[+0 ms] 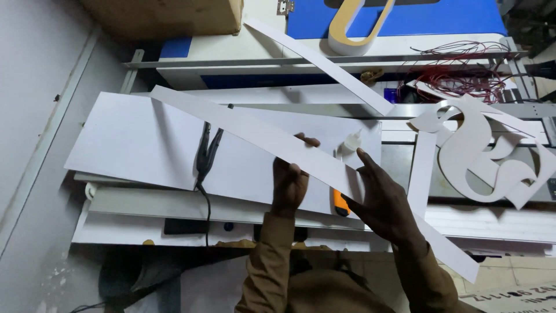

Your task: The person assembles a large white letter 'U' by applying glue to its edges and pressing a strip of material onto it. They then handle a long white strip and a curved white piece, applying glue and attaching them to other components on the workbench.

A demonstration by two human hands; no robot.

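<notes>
White plastic strip, long and thin, ran slantwise across your view, its near end dropping past your right sleeve and its far end reaching out over the left half of the desk. Your left hand pinched the strip from below, fingertips curled over its upper edge. Your right hand lay spread against the strip's face, thumb and fingers pressing rather than clasping. The strip looked flexible, smooth and matt, bowed slightly along its length.

Held only near its middle, the strip could have sagged or kinked, and the free far end might have swept against the black hand tool lying on the white sheet. A slip of the right palm would likely have let the near end swing down.

Just behind your hands stood a small glue bottle, with an orange cutter at the sheet's near edge. Farther right lay cut white letter shapes, and beyond them a tangle of red wires toward the far right corner.
</notes>
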